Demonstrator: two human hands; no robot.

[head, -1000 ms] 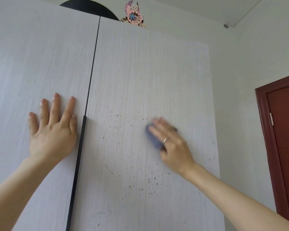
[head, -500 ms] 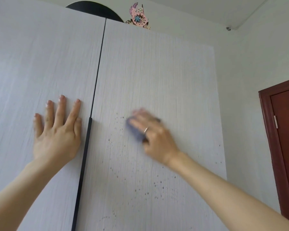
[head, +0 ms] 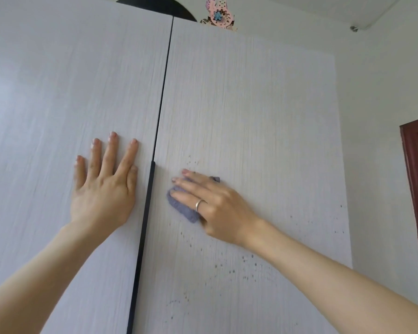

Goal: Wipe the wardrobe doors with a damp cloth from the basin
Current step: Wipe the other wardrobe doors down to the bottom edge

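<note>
Cloth (head: 182,208) pressed on right door (head: 251,141) by right hand (head: 217,208).

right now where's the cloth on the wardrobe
In the head view the blue-grey cloth lies flat against the right wardrobe door, under the right hand's straight fingers, just right of the dark handle strip between the doors.

— Where were the hands?
— The left hand (head: 104,189) lay flat on the pale wood-grain left wardrobe door (head: 58,116); the right hand (head: 217,208) pressed a folded blue-grey cloth (head: 182,209) against the speckled right wardrobe door (head: 251,116).
— Near the gap?
— Just beside the black vertical handle strip (head: 143,237).
</note>
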